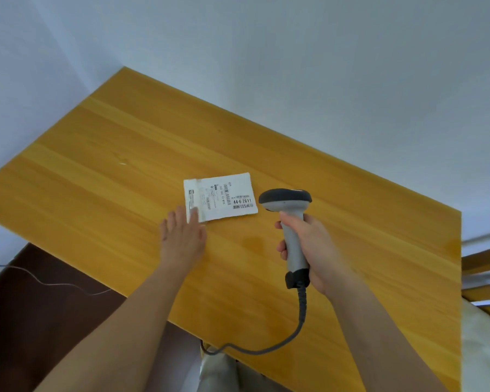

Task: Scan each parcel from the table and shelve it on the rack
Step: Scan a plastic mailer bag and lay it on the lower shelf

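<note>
Now: flat white parcel (220,197) lies label-up mid table (96,154). Left hand (183,236), fingers straight, presses its near corner; fingertip may mask barcode. Right hand (309,247) grips scanner (290,219) handle; head aims beside label, misread likely.

table (125,142): honey-yellow wood, long lengthwise grain stripes, lighter and darker bands alternating; one tiny pale fleck near the middle; parcel (220,197): flat white, black print on its label, small barcodes, bold black digits "44-6-2611" along one edge; scanner (290,222): light grey handle, dark charcoal head and base collar; cable (294,332): dark grey, ribbed just under the collar; wall (294,52): plain pale blue-grey, no pattern; floor (40,321): dark brown; thin wire (54,284) across it: pale grey; slats (484,261) at right edge: same yellow wood tone as the table.
</note>
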Demonstrator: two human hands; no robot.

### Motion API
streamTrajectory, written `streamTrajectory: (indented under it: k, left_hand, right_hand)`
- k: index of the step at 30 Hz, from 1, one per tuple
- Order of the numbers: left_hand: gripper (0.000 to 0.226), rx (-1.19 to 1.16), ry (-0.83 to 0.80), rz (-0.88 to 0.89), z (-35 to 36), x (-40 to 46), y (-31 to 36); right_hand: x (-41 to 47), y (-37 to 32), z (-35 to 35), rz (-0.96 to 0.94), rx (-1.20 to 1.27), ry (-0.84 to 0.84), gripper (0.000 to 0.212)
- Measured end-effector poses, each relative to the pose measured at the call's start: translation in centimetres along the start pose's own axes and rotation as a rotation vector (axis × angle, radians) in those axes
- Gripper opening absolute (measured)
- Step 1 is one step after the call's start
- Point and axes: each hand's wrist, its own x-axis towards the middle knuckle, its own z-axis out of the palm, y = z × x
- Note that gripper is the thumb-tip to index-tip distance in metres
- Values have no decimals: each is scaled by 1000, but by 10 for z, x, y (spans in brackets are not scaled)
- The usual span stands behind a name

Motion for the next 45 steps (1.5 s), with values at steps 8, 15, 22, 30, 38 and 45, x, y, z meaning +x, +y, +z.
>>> streamTrajectory:
  k: [8, 15, 22, 30, 38, 45]
  left_hand:
    - [67, -97, -175, 230, 24, -2, 17]
    - [67, -61, -266, 374, 16, 39, 26]
    - [57, 93, -340, 427, 10, 35, -4]
    - [55, -159, -176, 262, 9, 42, -16]
    - [67, -39, -284, 302, 11, 48, -22]
    - [63, 24, -241, 507, 27, 12, 16]
  right_hand:
    - [5, -10, 6, 10, -65, -35, 36]
    - [13, -13, 10, -12, -93, -22, 32]
    - [19, -19, 20, -11, -71, -3, 21]
    - [17, -20, 24, -16, -78, -30, 27]
    - [15, -20, 24, -7, -85, -70, 21]
    - [11, -20, 26, 4, -104, -62, 23]
